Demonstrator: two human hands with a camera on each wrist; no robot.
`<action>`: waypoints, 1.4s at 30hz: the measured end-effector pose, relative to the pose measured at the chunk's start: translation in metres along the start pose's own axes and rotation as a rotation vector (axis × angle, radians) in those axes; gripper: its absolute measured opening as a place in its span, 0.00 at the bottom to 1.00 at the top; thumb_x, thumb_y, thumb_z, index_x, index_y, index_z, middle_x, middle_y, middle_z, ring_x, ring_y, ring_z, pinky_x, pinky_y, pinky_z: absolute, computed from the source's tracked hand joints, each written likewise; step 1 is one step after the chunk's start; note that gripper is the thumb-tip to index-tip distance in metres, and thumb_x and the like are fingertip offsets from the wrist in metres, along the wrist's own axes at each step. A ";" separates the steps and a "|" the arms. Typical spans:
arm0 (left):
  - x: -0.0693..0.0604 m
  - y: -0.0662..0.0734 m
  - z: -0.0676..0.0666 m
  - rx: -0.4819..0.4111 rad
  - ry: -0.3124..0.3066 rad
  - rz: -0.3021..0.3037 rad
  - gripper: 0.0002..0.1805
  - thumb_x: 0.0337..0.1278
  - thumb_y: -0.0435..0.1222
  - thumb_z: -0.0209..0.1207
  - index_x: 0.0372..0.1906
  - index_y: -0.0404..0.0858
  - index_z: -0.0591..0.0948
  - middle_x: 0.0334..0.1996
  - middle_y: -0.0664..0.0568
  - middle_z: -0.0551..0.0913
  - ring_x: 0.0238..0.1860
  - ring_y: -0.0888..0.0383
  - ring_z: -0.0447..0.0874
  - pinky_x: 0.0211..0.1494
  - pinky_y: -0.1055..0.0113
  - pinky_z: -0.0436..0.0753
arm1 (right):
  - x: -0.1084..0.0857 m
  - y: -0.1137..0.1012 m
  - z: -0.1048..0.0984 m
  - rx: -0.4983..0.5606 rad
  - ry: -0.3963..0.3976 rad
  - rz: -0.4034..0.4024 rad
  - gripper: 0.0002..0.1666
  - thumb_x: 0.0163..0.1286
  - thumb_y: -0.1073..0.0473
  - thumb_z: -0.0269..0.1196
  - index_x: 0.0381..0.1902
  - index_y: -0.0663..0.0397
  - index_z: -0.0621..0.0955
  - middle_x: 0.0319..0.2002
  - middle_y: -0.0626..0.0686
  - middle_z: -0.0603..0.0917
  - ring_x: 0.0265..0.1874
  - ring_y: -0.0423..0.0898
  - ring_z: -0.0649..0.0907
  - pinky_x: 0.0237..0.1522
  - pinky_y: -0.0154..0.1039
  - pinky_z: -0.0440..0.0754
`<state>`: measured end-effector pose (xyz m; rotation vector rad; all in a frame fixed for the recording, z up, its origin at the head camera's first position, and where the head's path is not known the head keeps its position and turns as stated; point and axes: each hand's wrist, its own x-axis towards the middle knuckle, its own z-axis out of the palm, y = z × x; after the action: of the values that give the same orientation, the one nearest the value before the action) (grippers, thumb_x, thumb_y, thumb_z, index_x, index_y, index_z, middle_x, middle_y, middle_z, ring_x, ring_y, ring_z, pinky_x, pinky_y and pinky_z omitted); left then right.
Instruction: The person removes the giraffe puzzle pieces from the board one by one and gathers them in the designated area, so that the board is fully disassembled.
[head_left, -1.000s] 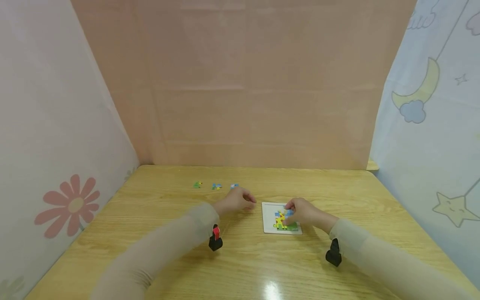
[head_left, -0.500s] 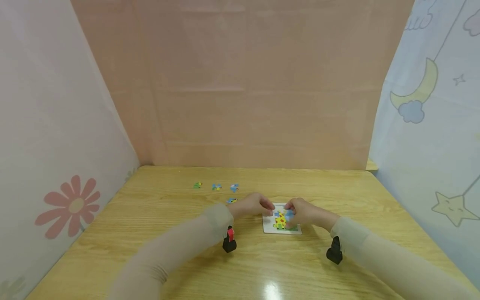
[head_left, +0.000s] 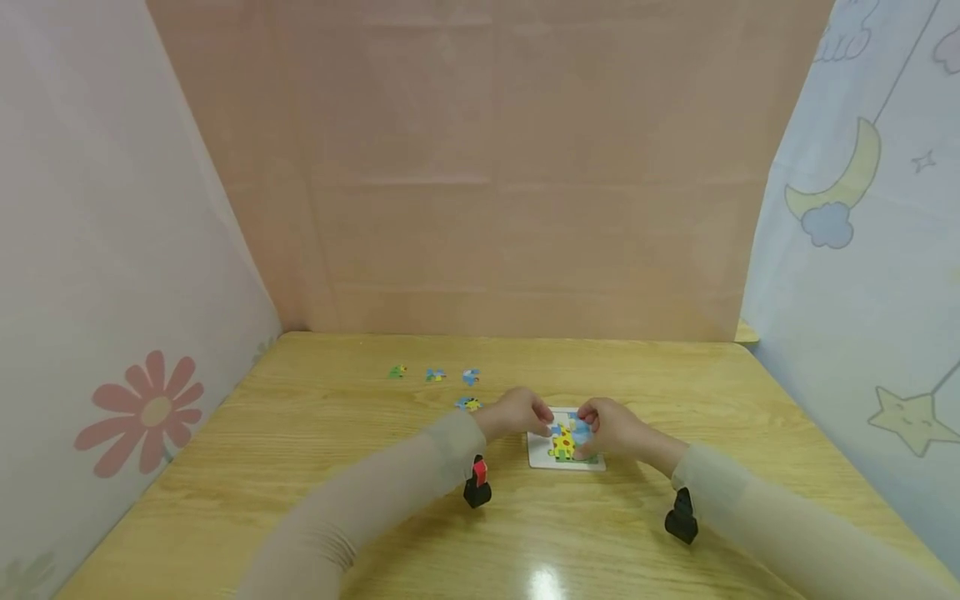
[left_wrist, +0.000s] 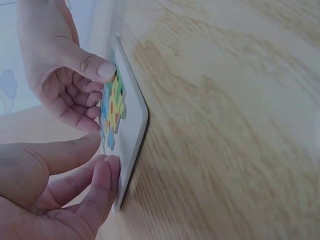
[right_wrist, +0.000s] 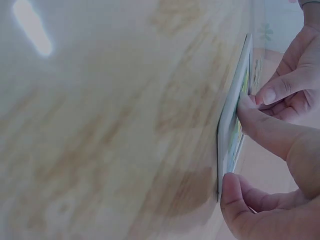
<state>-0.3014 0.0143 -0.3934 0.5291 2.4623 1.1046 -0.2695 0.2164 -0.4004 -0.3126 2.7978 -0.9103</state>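
Observation:
A partly assembled giraffe jigsaw puzzle [head_left: 564, 443] in yellow, green and blue lies on a white board [head_left: 538, 457]. My right hand [head_left: 617, 432] holds the puzzle from the right, its thumb [right_wrist: 260, 117] on the near side and its other fingers bent toward the far side. From the left, my left hand [head_left: 517, 412] reaches the board. In the left wrist view its thumb is beside a blue puzzle corner [left_wrist: 110, 141], and its fingertips [left_wrist: 112, 164] touch the white board. No loose piece shows clearly in either hand.
Several loose jigsaw pieces lie left of the board: a green and yellow piece [head_left: 397, 371], two blue pieces farther right, and a blue and yellow piece [head_left: 468, 403] near my left wrist. The wooden table [head_left: 360, 467] ends at a brown backdrop [head_left: 480, 208].
My left hand has moved right, from beside the loose pieces to the board's left part, uncovering the blue and yellow piece. The right hand stays at the puzzle, its thumb shifting slightly.

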 end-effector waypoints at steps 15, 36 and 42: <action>0.001 0.013 0.011 0.118 0.081 -0.073 0.03 0.51 0.32 0.70 0.32 0.39 0.87 0.32 0.55 0.84 0.34 0.62 0.76 0.40 0.70 0.79 | -0.002 0.004 0.002 0.060 -0.007 -0.007 0.42 0.45 0.55 0.80 0.54 0.68 0.74 0.45 0.57 0.77 0.41 0.48 0.75 0.44 0.42 0.78; 0.005 0.013 0.020 -0.169 0.131 -0.100 0.05 0.56 0.28 0.65 0.29 0.34 0.79 0.26 0.50 0.82 0.26 0.55 0.86 0.31 0.70 0.84 | -0.002 -0.002 -0.001 0.048 -0.040 0.003 0.43 0.46 0.57 0.79 0.55 0.70 0.72 0.44 0.58 0.75 0.41 0.49 0.74 0.45 0.43 0.77; 0.002 0.012 0.016 -0.221 0.141 -0.070 0.02 0.58 0.28 0.63 0.32 0.33 0.80 0.26 0.50 0.82 0.27 0.55 0.86 0.32 0.71 0.84 | -0.001 -0.003 -0.001 0.043 -0.043 0.004 0.42 0.45 0.58 0.80 0.54 0.70 0.72 0.42 0.57 0.75 0.39 0.48 0.74 0.44 0.41 0.77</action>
<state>-0.2933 0.0320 -0.3946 0.3050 2.4128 1.4052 -0.2682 0.2154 -0.3977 -0.3168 2.7350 -0.9509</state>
